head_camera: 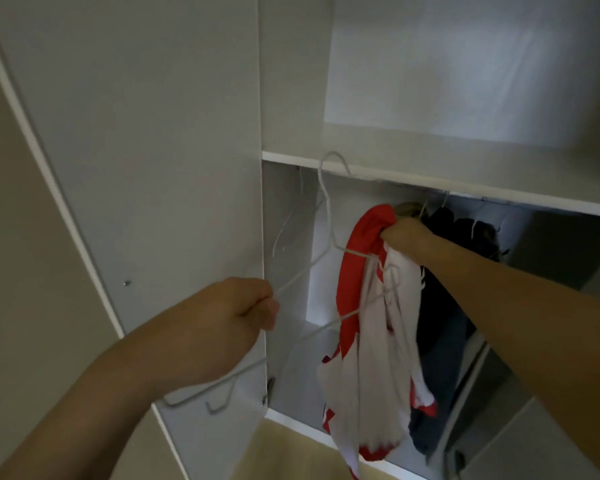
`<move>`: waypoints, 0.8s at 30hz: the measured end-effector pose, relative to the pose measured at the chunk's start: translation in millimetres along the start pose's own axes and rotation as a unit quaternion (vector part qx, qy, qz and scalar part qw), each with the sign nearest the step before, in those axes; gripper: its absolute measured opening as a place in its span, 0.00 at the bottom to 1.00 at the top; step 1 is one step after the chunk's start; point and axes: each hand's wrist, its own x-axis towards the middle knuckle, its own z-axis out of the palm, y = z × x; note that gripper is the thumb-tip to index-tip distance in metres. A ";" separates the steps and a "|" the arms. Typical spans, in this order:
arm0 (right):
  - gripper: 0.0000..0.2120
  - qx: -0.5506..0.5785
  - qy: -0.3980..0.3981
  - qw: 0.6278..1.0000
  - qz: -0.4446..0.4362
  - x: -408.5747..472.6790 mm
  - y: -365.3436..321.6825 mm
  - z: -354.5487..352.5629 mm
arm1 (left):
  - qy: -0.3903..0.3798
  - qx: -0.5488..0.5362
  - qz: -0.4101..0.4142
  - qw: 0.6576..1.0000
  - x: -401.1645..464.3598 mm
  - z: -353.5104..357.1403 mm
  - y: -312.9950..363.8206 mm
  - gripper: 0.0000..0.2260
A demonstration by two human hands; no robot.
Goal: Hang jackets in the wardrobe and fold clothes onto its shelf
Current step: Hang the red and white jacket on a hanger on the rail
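Right now the person is getting a red and white jacket onto a white wire hanger, in front of the open wardrobe that fills the middle and right of the frame. The left hand, at centre left, is curling its fingers tightly round one sloping arm of the hanger, whose hook is pointing up toward the shelf edge. The right hand, reaching in from the right, is bunching the jacket's collar end in a closed fist, so the garment is hanging limp down the middle of the frame with the hanger's other arm poking into its folds.

To do this well, I would judge the right hand needs to loosen its bunch and spread the collar opening, letting the left hand steer the wire shoulder into one sleeve side first. Holding the cloth in a clump is likely to snag the wire. Dark clothes are already hanging just behind the jacket, touching or nearly so, which is crowding the working room; drawing the jacket toward the lower centre might help. A second hanger is hanging empty at the left inside wall, close to the held one, and could tangle.
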 end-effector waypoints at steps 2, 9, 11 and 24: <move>0.05 -0.025 -0.013 0.999 -0.017 -7.8 -9.7 -3.0 | -0.013 0.016 0.006 1.000 3.8 3.9 3.2 0.14; 0.16 -0.249 0.057 0.960 -0.117 -34.5 -24.7 -23.7 | 0.000 0.041 0.025 0.999 -32.6 -29.7 -2.1 0.15; 0.19 -0.250 0.086 0.958 -0.109 -39.7 -20.9 -27.7 | 0.010 0.032 0.032 0.999 -41.6 -41.1 -3.2 0.15; 0.09 0.143 0.077 0.983 -0.086 -103.5 -95.5 -19.3 | 0.047 -0.040 0.110 0.992 30.5 -9.2 -17.4 0.12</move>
